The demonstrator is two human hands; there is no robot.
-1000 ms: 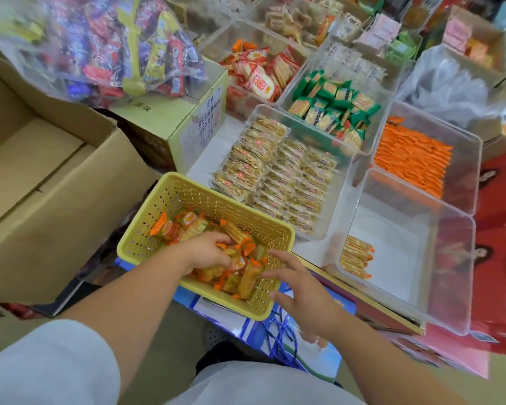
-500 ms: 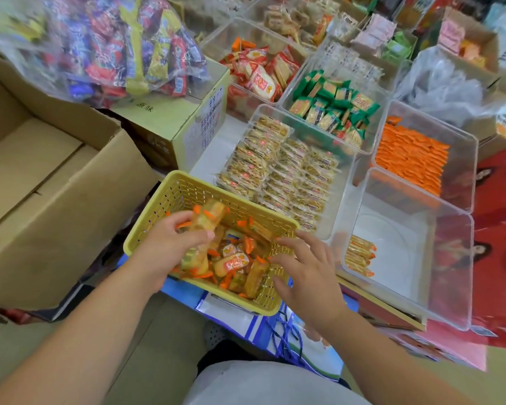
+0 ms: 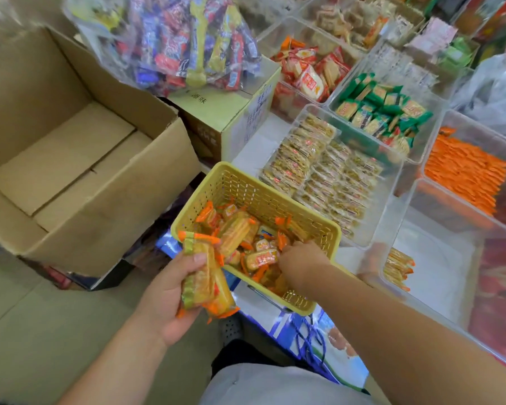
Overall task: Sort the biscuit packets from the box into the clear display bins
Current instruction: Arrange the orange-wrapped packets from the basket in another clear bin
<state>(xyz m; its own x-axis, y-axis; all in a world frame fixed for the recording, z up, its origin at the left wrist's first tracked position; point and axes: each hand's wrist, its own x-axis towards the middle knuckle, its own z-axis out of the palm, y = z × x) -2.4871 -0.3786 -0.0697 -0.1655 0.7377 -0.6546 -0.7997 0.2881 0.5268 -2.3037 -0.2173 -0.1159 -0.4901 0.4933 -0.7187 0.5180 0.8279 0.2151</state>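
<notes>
Beside the yellow basket (image 3: 275, 185), fingers of the left hand (image 3: 167, 296) grasp stacked biscuit packets (image 3: 206, 283); the right hand (image 3: 300, 263) is inside it, finger grip not discernible.

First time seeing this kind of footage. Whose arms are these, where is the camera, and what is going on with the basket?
No machine here: these are a person's bare hands, filmed by one head-worn camera looking down. The left hand grips a bundle of orange-ended biscuit packets at the near corner of the yellow basket. The right hand digs among loose packets inside it; whether it holds any is hidden. The nearest clear bin holds only a few packets. An open cardboard box sits on the left.
</notes>
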